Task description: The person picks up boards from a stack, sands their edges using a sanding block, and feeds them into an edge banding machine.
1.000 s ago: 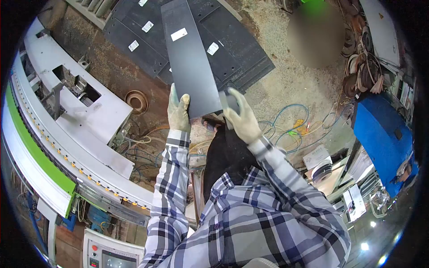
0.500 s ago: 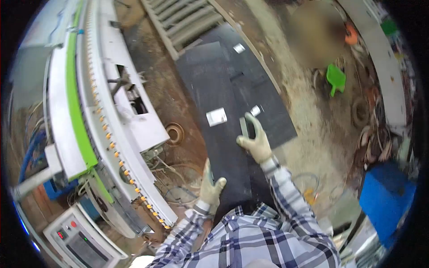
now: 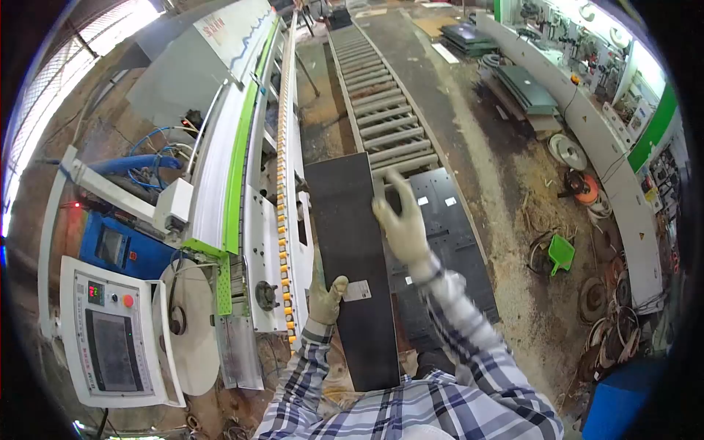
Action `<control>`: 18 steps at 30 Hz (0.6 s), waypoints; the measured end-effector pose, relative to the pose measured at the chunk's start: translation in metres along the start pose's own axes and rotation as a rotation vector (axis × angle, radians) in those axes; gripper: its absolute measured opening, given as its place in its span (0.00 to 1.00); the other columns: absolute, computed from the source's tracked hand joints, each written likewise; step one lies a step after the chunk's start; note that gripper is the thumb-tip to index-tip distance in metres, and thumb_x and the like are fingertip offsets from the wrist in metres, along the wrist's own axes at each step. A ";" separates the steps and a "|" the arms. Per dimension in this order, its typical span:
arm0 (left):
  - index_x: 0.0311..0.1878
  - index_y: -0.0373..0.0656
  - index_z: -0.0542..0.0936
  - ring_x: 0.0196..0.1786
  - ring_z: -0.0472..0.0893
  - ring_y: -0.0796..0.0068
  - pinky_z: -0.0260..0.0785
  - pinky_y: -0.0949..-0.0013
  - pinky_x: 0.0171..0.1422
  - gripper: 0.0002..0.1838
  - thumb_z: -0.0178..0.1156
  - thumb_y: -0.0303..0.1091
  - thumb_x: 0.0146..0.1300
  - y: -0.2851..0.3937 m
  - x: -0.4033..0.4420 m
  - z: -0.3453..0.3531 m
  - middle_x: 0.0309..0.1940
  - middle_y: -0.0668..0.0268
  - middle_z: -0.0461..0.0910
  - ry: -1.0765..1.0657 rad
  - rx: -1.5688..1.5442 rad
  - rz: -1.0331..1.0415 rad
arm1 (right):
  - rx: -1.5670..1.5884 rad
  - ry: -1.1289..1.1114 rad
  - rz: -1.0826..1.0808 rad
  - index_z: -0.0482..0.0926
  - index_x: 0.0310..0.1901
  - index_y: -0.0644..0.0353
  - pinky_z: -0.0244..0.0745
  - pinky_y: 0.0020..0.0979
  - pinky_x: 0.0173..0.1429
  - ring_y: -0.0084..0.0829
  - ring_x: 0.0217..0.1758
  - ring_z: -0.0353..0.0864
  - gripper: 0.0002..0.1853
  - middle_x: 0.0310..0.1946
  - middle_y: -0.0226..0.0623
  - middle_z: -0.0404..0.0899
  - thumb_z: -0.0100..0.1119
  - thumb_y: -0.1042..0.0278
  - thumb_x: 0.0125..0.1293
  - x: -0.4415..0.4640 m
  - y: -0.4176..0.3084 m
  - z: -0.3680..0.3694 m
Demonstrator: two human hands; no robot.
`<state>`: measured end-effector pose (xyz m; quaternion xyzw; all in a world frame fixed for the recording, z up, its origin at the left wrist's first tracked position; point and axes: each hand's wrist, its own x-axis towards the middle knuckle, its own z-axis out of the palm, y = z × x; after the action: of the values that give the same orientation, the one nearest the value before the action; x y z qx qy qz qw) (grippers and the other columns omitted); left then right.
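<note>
A long dark panel [image 3: 350, 220] with a white label is held up in front of my body. My left hand [image 3: 325, 297], in a pale glove, grips its left edge, thumb on the face near the label. My right hand [image 3: 403, 224], also gloved and slightly blurred, is at the panel's upper right edge with thumb and fingers apart; a small greyish piece seems to lie between them, too blurred to make out. Behind and to the right, dark panels [image 3: 446, 238] with white labels lie on the roller conveyor.
The roller conveyor [image 3: 381, 110] runs away ahead. On the left stand a long machine with a green strip [image 3: 238, 161] and a control panel [image 3: 114, 345]. Stacked panels [image 3: 524, 88], a green dustpan [image 3: 561, 254] and coiled bands [image 3: 594, 301] are on the right.
The view has swung up and ahead, showing more conveyor and the control panel. The panel has come off the stack and shifted left with my left hand; my right hand has moved up along its edge.
</note>
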<state>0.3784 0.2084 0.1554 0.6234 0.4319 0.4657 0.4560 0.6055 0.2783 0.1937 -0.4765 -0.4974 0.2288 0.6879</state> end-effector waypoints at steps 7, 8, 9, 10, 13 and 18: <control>0.87 0.37 0.52 0.81 0.64 0.60 0.58 0.61 0.83 0.54 0.65 0.63 0.72 0.011 -0.017 -0.027 0.83 0.51 0.59 0.039 0.135 0.155 | 0.176 -0.090 -0.073 0.72 0.74 0.63 0.67 0.34 0.78 0.34 0.72 0.76 0.30 0.66 0.43 0.79 0.66 0.71 0.72 0.049 -0.016 0.032; 0.87 0.38 0.52 0.78 0.69 0.62 0.66 0.64 0.78 0.55 0.67 0.62 0.71 0.002 -0.016 -0.034 0.82 0.52 0.61 0.051 0.242 0.234 | 0.155 -0.097 -0.075 0.72 0.74 0.62 0.67 0.35 0.78 0.35 0.73 0.75 0.30 0.68 0.43 0.77 0.65 0.72 0.72 0.022 -0.010 0.029; 0.87 0.38 0.52 0.78 0.69 0.62 0.66 0.64 0.78 0.55 0.67 0.62 0.71 0.005 -0.018 -0.035 0.82 0.52 0.61 0.061 0.231 0.240 | 0.296 -0.110 0.061 0.72 0.74 0.62 0.66 0.35 0.79 0.35 0.74 0.74 0.30 0.69 0.43 0.77 0.65 0.72 0.72 0.009 -0.015 0.030; 0.87 0.38 0.53 0.80 0.67 0.61 0.61 0.62 0.81 0.55 0.66 0.63 0.71 0.008 -0.018 -0.033 0.81 0.51 0.62 0.059 0.192 0.209 | 0.161 -0.091 -0.056 0.72 0.74 0.63 0.66 0.35 0.80 0.35 0.74 0.74 0.30 0.69 0.43 0.77 0.66 0.71 0.72 0.021 -0.017 0.031; 0.86 0.37 0.53 0.82 0.64 0.58 0.57 0.59 0.84 0.56 0.65 0.66 0.71 0.029 -0.023 -0.026 0.81 0.48 0.62 0.023 0.072 0.136 | 0.150 -0.111 -0.075 0.72 0.73 0.64 0.66 0.35 0.80 0.35 0.75 0.74 0.30 0.69 0.44 0.77 0.67 0.71 0.71 0.085 -0.056 0.034; 0.87 0.37 0.52 0.82 0.65 0.56 0.59 0.59 0.83 0.57 0.64 0.68 0.70 0.024 -0.024 -0.032 0.81 0.47 0.63 0.048 0.103 0.179 | 0.137 -0.039 -0.184 0.74 0.71 0.63 0.70 0.35 0.75 0.31 0.69 0.76 0.27 0.68 0.42 0.79 0.66 0.71 0.72 0.040 -0.042 0.030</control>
<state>0.3457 0.1857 0.1793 0.6707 0.4086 0.4968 0.3693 0.5877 0.3040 0.2509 -0.3761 -0.5353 0.2074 0.7273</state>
